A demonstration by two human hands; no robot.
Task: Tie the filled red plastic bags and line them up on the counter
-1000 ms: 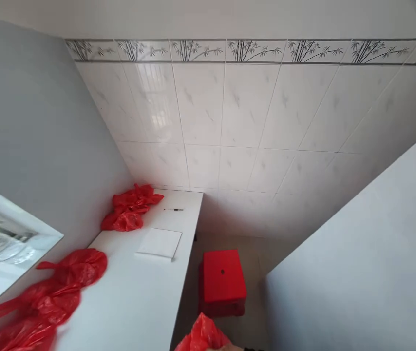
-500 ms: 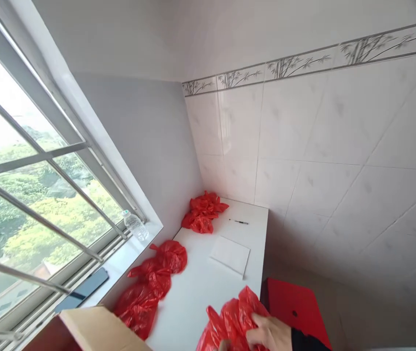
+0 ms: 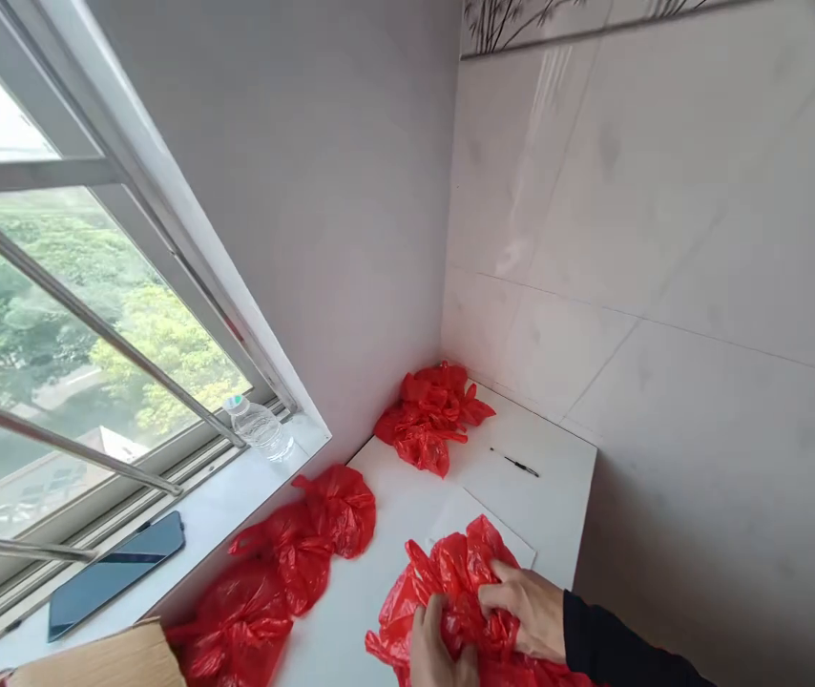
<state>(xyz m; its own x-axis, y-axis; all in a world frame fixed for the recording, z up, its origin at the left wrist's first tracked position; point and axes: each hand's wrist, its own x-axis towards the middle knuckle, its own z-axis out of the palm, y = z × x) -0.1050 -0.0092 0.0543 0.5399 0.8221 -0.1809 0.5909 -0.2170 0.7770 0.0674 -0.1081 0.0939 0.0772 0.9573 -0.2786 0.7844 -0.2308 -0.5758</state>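
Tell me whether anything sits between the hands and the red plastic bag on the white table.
Nothing visible does. The left hand and right hand both already grip the crumpled red plastic bag, which partly covers a white paper sheet on the white table.

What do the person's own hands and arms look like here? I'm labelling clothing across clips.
Both hands are bare: no gloves, rings or watch show. The right hand comes out of a long black sleeve ending at the wrist. The left hand is cut off by the lower edge, so its sleeve cannot be seen.
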